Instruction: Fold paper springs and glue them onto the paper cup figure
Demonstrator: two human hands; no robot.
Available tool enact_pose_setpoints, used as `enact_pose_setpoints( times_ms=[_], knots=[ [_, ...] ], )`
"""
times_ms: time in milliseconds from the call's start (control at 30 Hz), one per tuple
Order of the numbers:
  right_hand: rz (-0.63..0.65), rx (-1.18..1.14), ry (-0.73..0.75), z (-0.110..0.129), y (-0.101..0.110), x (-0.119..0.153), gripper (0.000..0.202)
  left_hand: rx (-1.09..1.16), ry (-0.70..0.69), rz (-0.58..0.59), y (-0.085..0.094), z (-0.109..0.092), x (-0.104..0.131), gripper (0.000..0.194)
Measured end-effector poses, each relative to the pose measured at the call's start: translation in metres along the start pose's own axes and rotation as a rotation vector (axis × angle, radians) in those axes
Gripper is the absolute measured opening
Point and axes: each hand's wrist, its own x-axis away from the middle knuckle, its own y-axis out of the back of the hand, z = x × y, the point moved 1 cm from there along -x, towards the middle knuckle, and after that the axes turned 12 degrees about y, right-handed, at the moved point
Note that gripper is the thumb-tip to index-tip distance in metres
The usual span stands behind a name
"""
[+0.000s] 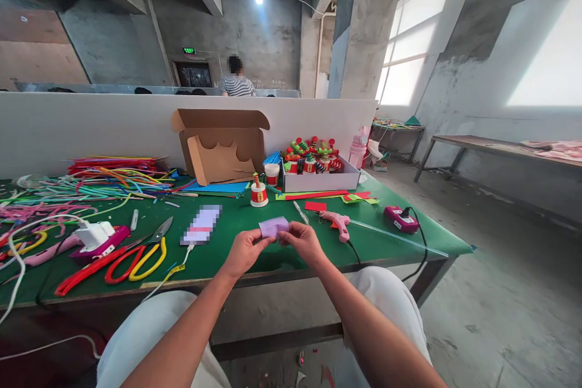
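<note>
Both my hands hold a small piece of purple paper (273,227) over the front edge of the green table. My left hand (245,251) pinches its left end between thumb and fingers. At the right end, my right hand (304,242) pinches it the same way. Behind the paper stands a small red and white cup figure (259,194) with a coiled top and coiled arms. A pink glue gun (337,224) lies right of my right hand, near a white pen (301,212) and a red paper piece (315,206).
A box (321,182) of similar figures stands at the back, beside an open cardboard box (222,145). Pipe cleaners (109,179) pile up at left. Scissors (148,260), a phone (201,224) and power strips (400,219) lie on the table (245,218). A person (236,79) is beyond the partition.
</note>
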Motion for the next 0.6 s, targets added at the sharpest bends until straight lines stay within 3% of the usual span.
enact_pose_setpoints(
  times_ms=[67, 167, 267, 333, 400, 500, 600],
  knots=[
    [0.079, 0.192, 0.059, 0.008, 0.017, -0.012, 0.025, -0.015, 0.025, -0.076, 0.001, 0.001, -0.001, 0.032],
    [0.032, 0.709, 0.094, 0.028, 0.074, -0.04, 0.021, 0.041, 0.095, -0.152, 0.005, 0.003, -0.002, 0.032],
    [-0.039, 1.318, -0.221, 0.041, 0.149, -0.062, 0.029, 0.108, 0.165, -0.191, 0.01, 0.003, -0.002, 0.034],
    [-0.026, 1.39, -0.346, 0.04, 0.188, -0.066, 0.027, 0.121, 0.186, -0.19, 0.011, 0.001, -0.001, 0.035],
    [0.02, 1.401, -0.424, 0.033, 0.212, -0.064, 0.025, 0.103, 0.192, -0.18, 0.01, -0.001, -0.002, 0.034],
    [0.05, 1.368, -0.422, 0.019, 0.227, -0.057, 0.028, 0.072, 0.187, -0.156, 0.005, -0.005, -0.011, 0.032],
    [0.0, 1.325, -0.362, 0.016, 0.24, -0.05, 0.028, 0.096, 0.177, -0.095, -0.011, -0.011, -0.038, 0.028]
  ],
)
